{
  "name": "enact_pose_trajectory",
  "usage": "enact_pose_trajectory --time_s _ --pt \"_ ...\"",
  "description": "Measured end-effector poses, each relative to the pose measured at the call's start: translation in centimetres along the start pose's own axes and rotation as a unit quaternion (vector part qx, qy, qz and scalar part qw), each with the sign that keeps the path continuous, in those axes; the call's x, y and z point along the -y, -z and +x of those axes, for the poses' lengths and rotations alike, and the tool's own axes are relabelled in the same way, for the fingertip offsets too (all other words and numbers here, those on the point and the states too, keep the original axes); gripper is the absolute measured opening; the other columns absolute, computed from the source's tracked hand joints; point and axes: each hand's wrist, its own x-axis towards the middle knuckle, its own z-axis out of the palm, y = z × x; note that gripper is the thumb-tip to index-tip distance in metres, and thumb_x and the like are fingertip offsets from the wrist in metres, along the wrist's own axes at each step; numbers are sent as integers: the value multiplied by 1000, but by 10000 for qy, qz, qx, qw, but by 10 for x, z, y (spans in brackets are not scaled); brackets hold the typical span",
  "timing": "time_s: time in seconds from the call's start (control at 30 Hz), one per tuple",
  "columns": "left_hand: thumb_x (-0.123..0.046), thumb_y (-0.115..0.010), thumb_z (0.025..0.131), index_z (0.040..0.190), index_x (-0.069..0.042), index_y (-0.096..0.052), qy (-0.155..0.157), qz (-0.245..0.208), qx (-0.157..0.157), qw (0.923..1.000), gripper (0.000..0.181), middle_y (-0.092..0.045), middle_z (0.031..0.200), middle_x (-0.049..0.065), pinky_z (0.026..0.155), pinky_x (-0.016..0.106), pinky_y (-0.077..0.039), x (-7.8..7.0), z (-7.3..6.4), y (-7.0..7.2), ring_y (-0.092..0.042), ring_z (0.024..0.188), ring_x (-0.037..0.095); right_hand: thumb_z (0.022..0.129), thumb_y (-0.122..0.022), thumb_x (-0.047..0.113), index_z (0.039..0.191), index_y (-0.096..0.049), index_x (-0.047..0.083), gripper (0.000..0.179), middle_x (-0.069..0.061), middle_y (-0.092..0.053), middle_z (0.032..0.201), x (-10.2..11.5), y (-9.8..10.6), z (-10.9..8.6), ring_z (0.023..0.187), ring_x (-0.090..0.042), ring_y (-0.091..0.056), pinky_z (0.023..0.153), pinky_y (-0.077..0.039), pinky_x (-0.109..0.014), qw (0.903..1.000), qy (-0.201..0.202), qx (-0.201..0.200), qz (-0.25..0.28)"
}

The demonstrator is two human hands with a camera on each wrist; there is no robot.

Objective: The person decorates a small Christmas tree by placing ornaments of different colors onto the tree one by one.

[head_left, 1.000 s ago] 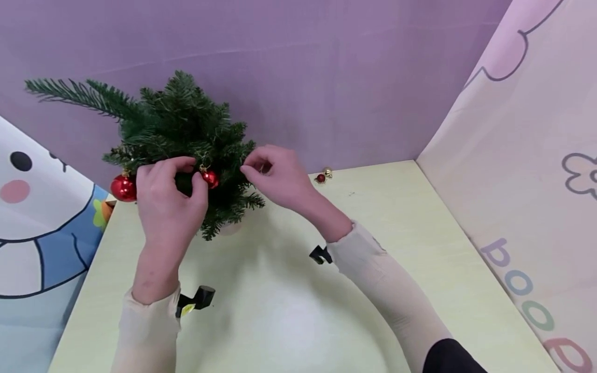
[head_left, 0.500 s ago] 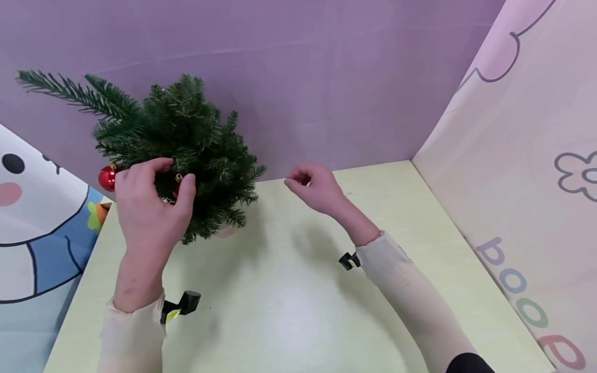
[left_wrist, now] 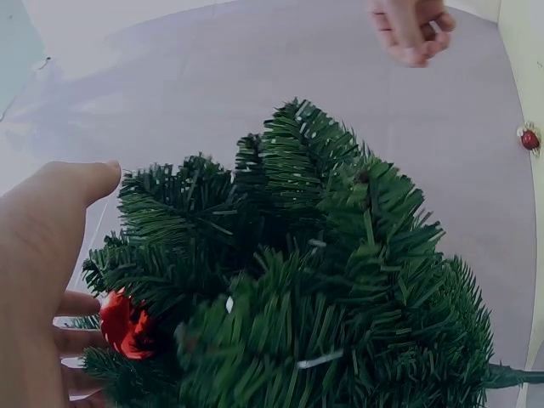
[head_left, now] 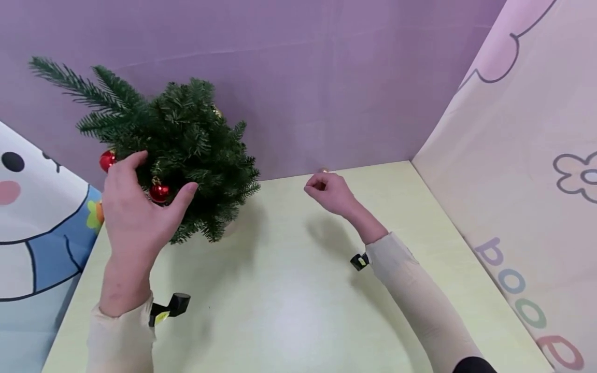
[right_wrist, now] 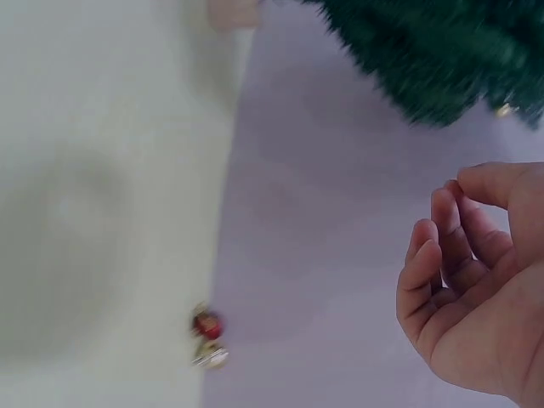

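A small green Christmas tree (head_left: 200, 140) leans to the left at the back left of the table. My left hand (head_left: 135, 217) is at its near side, thumb and fingers spread around a shiny red bauble (head_left: 159, 193); whether they touch it, I cannot tell. A second red bauble (head_left: 107, 160) hangs beyond the fingers, and a gold bauble (head_left: 217, 111) peeks out on the far side. To the right of the tree, my right hand (head_left: 332, 195) hovers above the table with loosely bent fingers. Nothing shows between them in the right wrist view.
Small red (right_wrist: 206, 324) and gold (right_wrist: 211, 354) ornaments lie at the table's back edge, mostly hidden behind the right hand in the head view. A purple backdrop (head_left: 289, 88) rises behind the table (head_left: 289, 290). Printed cloth (head_left: 531, 171) stands along the right.
My right hand has drawn away from the tree to the right. The tree has turned, shifting its red baubles leftward and showing a gold one. My left hand has moved left and spread wider.
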Motion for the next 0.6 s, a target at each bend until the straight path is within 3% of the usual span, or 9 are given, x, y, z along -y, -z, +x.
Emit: enact_pose_trajectory --time_s 0.27,0.43,0.6 --pt "-44 -71 67 134 -17 -37 174 -71 199 9996 80 -41 130 5 94 46 -28 9 0 7 -39 114 27 82 -55 16 85 -65 10 12 0 -61 80 -62 1 25 72 -15 -54 65 -42 -30 9942 -355 -202 -992" --pt "-47 -72 64 134 -19 -37 141 -102 246 9995 83 -42 128 7 91 48 -27 14 -4 9 -40 110 30 82 -53 19 92 -63 10 16 -2 -60 89 -88 -2 38 80 -18 -53 72 -41 -34 9841 -772 140 -1593" --pt "-47 -72 64 134 -19 -37 49 -160 177 9997 83 -45 124 10 83 50 -29 18 -5 10 -43 96 32 83 -50 23 115 -56 11 35 -7 -56 109 -104 -9 54 95 -21 -52 68 -44 -35 9665 -1130 521 -2245"
